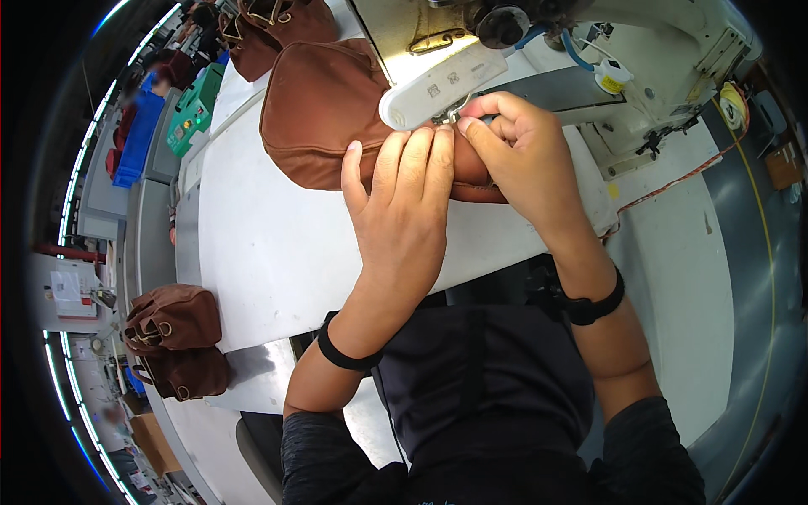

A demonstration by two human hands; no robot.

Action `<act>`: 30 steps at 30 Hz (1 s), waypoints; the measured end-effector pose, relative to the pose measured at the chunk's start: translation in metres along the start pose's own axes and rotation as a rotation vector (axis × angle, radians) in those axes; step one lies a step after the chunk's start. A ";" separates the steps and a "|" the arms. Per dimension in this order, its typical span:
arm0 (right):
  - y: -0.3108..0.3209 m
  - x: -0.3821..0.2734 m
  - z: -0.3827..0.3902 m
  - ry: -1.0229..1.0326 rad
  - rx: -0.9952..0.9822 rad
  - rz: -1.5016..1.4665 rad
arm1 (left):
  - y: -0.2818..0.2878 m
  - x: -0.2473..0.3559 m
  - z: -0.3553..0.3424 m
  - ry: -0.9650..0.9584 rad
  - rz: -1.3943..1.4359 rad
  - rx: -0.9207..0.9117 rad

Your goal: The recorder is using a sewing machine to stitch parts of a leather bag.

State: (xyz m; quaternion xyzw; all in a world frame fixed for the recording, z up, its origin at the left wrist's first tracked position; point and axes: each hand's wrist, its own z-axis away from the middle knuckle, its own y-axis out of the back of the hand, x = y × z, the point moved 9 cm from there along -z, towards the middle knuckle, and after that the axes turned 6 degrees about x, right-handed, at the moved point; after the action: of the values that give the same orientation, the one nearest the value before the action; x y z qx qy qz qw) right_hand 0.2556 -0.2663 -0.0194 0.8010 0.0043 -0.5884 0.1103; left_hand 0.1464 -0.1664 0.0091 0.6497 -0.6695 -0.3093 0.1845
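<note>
A brown leather bag (324, 114) lies on the white table of a sewing machine (589, 88), its right part under the machine's head. Stretched out flat, the fingers of my left hand (396, 210) press on the bag's seam just in front of the presser foot (449, 116). My right hand (530, 160) is closed in a pinch, thumb and forefinger meeting close beside the needle area. What sits between those fingertips is too small to make out. A light-coloured, rounded machine cover (442, 87) hangs right above my fingers.
More brown bags stand at the back (286, 21) and on the left (172, 316) of the white tabletop (252, 252). Farther left are a green box (195, 109) and a blue bin (141, 135). An orange cord (673, 181) runs along the right side.
</note>
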 end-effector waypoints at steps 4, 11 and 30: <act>0.001 0.002 0.000 0.004 0.032 -0.017 | 0.001 0.000 0.002 0.014 0.020 0.021; 0.001 0.000 0.000 -0.003 0.017 0.043 | 0.001 -0.002 0.001 0.018 0.060 0.037; 0.033 -0.017 -0.002 0.094 -0.019 0.216 | 0.001 -0.004 -0.003 -0.009 0.107 0.075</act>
State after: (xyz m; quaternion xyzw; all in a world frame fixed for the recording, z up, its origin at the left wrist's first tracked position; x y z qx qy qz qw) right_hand 0.2569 -0.2962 0.0027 0.8224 -0.0713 -0.5348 0.1803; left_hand 0.1479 -0.1628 0.0122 0.6180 -0.7153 -0.2763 0.1734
